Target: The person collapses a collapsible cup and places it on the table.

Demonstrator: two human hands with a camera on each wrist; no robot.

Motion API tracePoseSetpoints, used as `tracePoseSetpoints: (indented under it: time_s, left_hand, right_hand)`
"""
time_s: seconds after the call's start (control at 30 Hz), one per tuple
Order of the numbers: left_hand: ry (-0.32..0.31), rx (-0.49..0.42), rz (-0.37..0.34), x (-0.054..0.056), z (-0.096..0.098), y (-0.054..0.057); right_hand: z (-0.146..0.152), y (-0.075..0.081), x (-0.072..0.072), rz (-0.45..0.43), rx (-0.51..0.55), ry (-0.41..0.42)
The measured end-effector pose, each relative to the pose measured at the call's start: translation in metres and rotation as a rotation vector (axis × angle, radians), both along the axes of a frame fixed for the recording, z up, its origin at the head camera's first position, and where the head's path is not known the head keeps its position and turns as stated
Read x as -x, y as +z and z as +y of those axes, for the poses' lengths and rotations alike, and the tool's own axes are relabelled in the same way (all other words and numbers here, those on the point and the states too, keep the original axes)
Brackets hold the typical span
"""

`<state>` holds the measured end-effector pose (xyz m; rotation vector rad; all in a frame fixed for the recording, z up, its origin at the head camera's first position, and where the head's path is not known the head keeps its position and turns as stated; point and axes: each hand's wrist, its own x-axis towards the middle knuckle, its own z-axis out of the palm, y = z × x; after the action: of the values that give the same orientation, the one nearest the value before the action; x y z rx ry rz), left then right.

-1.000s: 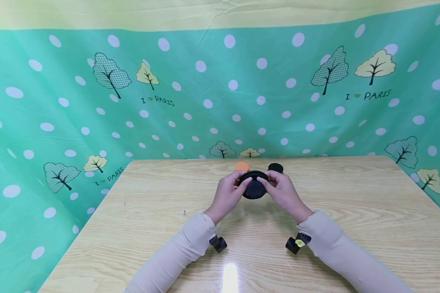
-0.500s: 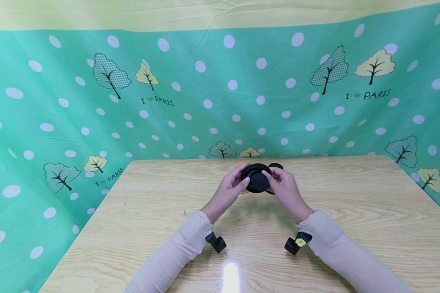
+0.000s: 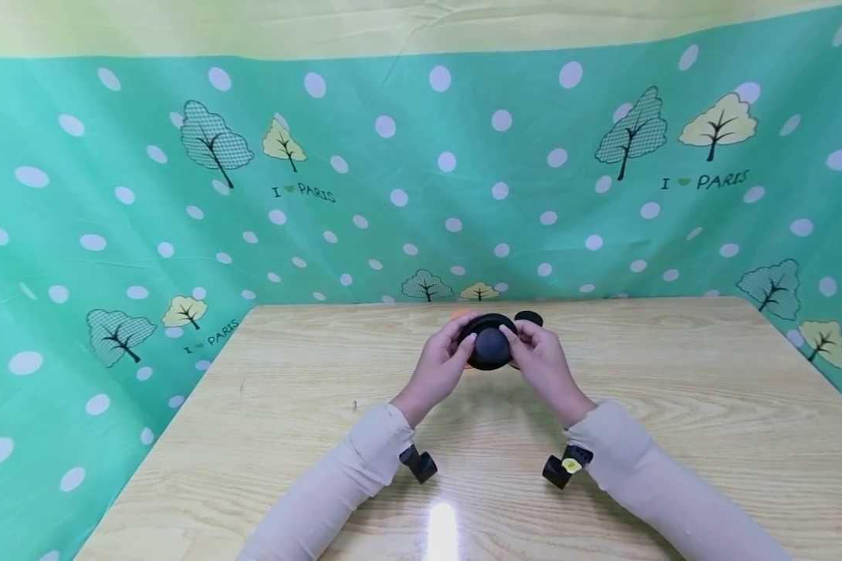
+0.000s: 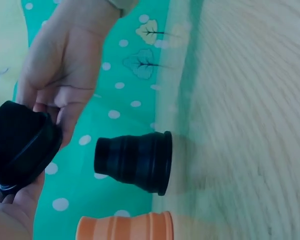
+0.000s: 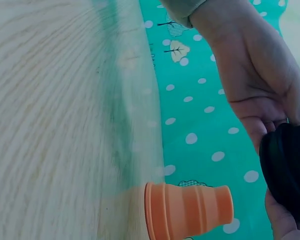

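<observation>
A black collapsible cup [image 3: 492,348] is held above the table between both hands, its narrow round base facing the head camera. It looks partly folded, short and wide, in the left wrist view. My left hand [image 3: 438,360] grips its left side, thumb at the base and fingers around the far rim. On the opposite side, my right hand [image 3: 542,357] pinches it the same way. Behind them stand an upside-down orange collapsible cup [image 5: 190,207], mostly hidden by my left hand in the head view, and another black collapsible cup [image 4: 132,160], extended, wide rim down.
The wooden table [image 3: 288,374] reaches back to a green dotted curtain [image 3: 365,179]. A small dark mark [image 3: 354,405] shows left of my hands. Wrist cameras [image 3: 421,466] hang below both sleeves, close over the tabletop.
Both hands have carried the held cup slightly away from the body and tilted it, with the thumbs shifting on its base. More of the orange cup is now covered.
</observation>
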<state>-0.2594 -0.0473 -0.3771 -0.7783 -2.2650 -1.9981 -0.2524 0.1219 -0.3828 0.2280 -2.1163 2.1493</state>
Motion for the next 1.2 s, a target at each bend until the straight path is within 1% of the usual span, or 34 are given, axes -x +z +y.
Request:
tracePoseSetpoints:
  time_s: [0.1, 0.2, 0.27, 0.33, 0.4, 0.5, 0.6, 0.67, 0.73, 0.87, 1.03, 1.2]
  left_hand:
    - [0.006, 0.019, -0.013, -0.007, -0.001, 0.01]
    - [0.008, 0.05, -0.008, -0.016, -0.003, 0.022]
    - [0.007, 0.067, -0.001, -0.018, -0.003, 0.024]
    - [0.012, 0.094, 0.011, -0.02, -0.004, 0.027]
    - [0.02, 0.117, 0.034, -0.02, -0.005, 0.027]
    - [0.051, 0.129, 0.072, -0.016, -0.007, 0.024]
    - [0.078, 0.091, 0.07, -0.007, -0.009, 0.015]
    - [0.087, 0.063, 0.057, -0.002, -0.01, 0.009]
    - [0.082, 0.051, 0.05, 0.004, -0.011, 0.002]
    - [0.054, 0.06, 0.075, 0.006, -0.011, -0.001]
    - [0.04, 0.114, 0.108, 0.005, -0.011, -0.001]
    - [0.024, 0.211, 0.153, 0.005, -0.01, 0.0]
  right_hand:
    - [0.002, -0.001, 0.0, -0.013, -0.021, 0.049]
    - [0.006, -0.002, 0.0, -0.021, -0.031, 0.131]
    - [0.009, -0.003, -0.001, -0.01, -0.03, 0.186]
    - [0.011, -0.003, -0.001, 0.019, -0.044, 0.228]
    - [0.013, -0.003, -0.002, 0.048, -0.059, 0.249]
    - [0.015, -0.004, -0.002, 0.07, -0.088, 0.238]
    - [0.017, -0.005, -0.002, 0.069, -0.12, 0.221]
    - [0.017, -0.006, -0.002, 0.076, -0.161, 0.221]
    - [0.017, -0.008, 0.0, 0.097, -0.203, 0.239]
    - [0.014, -0.009, 0.001, 0.122, -0.26, 0.285]
    - [0.013, -0.006, 0.001, 0.099, -0.279, 0.317]
    - [0.014, -0.004, 0.001, 0.066, -0.297, 0.373]
